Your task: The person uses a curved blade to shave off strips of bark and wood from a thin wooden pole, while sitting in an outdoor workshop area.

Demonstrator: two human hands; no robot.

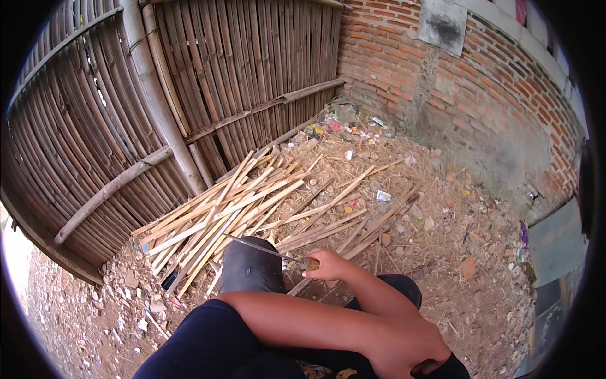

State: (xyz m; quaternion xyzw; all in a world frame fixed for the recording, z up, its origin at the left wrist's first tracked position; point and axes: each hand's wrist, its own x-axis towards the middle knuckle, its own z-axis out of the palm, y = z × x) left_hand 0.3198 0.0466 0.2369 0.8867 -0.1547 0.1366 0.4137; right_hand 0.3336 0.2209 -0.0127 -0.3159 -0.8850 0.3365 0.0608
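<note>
My right hand (326, 264) is closed round the wooden handle of a long knife (260, 247). The narrow blade reaches to the left, passing over my dark-clad left knee (251, 271). Across my lap lies my left forearm, and my left hand (424, 354) rests against my right arm near the elbow, at the lower edge. Its fingers are mostly hidden. Just past my knees is a loose pile of pale split bamboo strips (218, 218), crossing one another on the ground. Darker strips (382, 222) lie to the right of the pile.
A bamboo fence (240, 76) with a thick post (154, 88) rises at the left and back. A weathered brick wall (467, 101) closes the right side. Litter, stones and dry straw cover the dirt ground (467, 309). A grey sheet (555, 243) leans at the right edge.
</note>
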